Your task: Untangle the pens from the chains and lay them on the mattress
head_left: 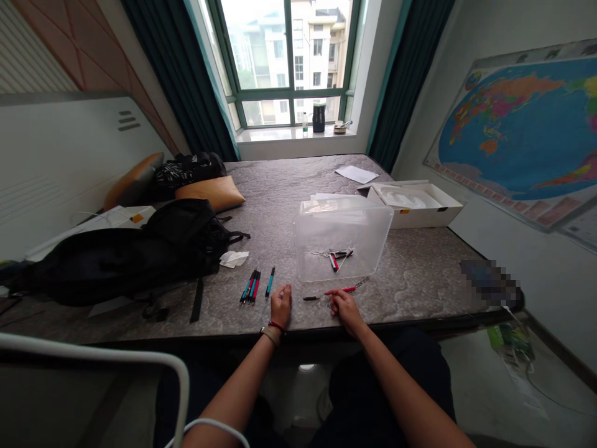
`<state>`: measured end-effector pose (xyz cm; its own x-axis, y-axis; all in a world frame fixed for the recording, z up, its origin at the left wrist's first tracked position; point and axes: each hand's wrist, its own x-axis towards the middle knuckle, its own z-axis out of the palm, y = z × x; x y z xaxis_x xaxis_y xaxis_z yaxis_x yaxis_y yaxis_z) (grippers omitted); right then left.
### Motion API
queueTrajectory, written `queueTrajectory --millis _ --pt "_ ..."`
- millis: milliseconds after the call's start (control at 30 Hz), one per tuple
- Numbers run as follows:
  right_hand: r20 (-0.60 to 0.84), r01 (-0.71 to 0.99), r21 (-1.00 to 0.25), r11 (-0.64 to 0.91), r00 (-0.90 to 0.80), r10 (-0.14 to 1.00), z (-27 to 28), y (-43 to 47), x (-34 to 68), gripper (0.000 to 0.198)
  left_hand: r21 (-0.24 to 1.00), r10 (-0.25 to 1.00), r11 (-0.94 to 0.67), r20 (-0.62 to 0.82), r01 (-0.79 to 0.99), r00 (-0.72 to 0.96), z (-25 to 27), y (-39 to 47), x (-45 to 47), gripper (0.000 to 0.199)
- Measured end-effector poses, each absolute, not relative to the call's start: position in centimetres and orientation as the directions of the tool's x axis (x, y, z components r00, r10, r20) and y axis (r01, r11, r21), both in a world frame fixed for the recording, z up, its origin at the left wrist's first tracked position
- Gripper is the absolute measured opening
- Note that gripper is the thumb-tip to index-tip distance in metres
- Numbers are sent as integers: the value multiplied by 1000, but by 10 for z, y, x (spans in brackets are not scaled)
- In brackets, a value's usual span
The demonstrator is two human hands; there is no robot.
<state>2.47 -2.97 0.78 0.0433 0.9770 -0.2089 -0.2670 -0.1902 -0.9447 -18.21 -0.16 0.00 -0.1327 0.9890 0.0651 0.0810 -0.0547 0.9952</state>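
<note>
My left hand [281, 306] rests on the mattress with its fingers curled in; whatever may be inside is hidden. Left of it lie a bundle of teal and red pens [250, 287] and a single teal pen [270, 282]. My right hand [344, 306] has its index finger stretched left, near the end of a dark pen barrel [311, 298], its other fingers partly bent. Just beyond that hand lies a red pen part [349, 289], beside a small spring-like strip [362, 284]. Red, black and white pen parts [334, 262] show in a clear plastic bin [342, 224].
An open white box [424, 214] stands behind the bin on the right. Black bags [181, 242], an orange cushion [212, 191] and a crumpled tissue [234, 259] occupy the left. A blurred dark device [489, 283] lies near the right corner. A white rail [93, 347] crosses the lower left.
</note>
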Motion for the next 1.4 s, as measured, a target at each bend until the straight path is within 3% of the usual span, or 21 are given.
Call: queueTrajectory --millis 133,200,300,367,467,567,667,767,967,1167,1400 --pt "-194 -89 -978 -188 59 979 10 -22 18 29 996 991 -37 46 75 -124 -4 -2 -181 46" --pt "-58 143 -987 -69 80 995 12 -19 16 30 996 992 -35 44 77 -121 -4 -1 -182 47" --pt "167 476 -860 181 -72 983 17 -13 12 35 996 993 -30 39 80 -115 -4 -2 -182 45" --pt "187 575 -769 279 -215 959 20 -8 10 39 996 993 -30 39 84 -114 -3 -2 -182 44" --pt "121 619 -734 279 -285 951 21 -1 7 36 995 995 -28 36 91 -92 -3 -3 -183 43" --pt "69 522 -837 163 -195 978 16 3 5 26 992 997 -37 45 124 -67 -1 -4 -183 40" --pt "12 233 -972 28 -71 997 6 1 -3 29 985 996 -73 80 153 -38 1 -4 -183 32" --pt "-18 -10 -1000 -18 -4 1000 -4 -5 -18 35 971 988 -153 150 183 26 3 -3 -182 34" --pt "44 -131 -990 51 53 998 -6 -13 -34 31 946 957 -285 273 151 97 1 -1 -184 20" --pt "-122 -416 -903 -101 22 992 -7 -15 -25 36 960 959 -267 256 89 121 -1 -2 -184 19" --pt "-113 -406 -912 -66 92 989 -2 -17 -29 41 960 958 -266 253 87 136 1 -2 -184 16"
